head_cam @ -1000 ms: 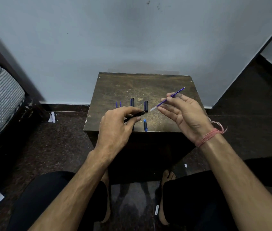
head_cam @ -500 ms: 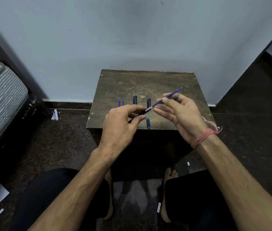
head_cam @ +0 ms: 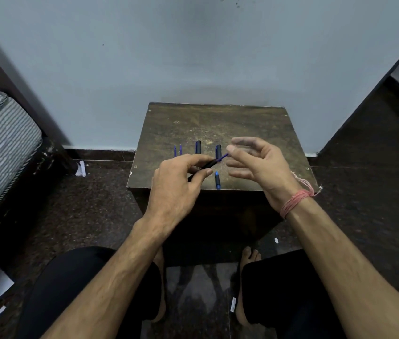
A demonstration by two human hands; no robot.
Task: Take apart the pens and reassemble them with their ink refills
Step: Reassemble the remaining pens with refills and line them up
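My left hand [head_cam: 176,189] grips a black pen barrel [head_cam: 205,165] over the small brown table [head_cam: 254,123]. A blue ink refill [head_cam: 223,156] sticks only a short way out of the barrel's open end. My right hand [head_cam: 259,165] is blurred, its fingers spread, with a fingertip at the refill's end. On the table lie two loose blue refills [head_cam: 177,150], two dark pen caps [head_cam: 198,147] [head_cam: 218,150] and a blue pen piece [head_cam: 217,180] near the front edge.
The table stands against a pale wall [head_cam: 193,57]. A striped mattress [head_cam: 0,143] is on the left, a dark panel [head_cam: 377,106] on the right. My knees and bare feet are below the table on a dark speckled floor.
The refill, held free in my right hand a second ago, has slid most of its length into the barrel. My right hand's fingers have opened off it.
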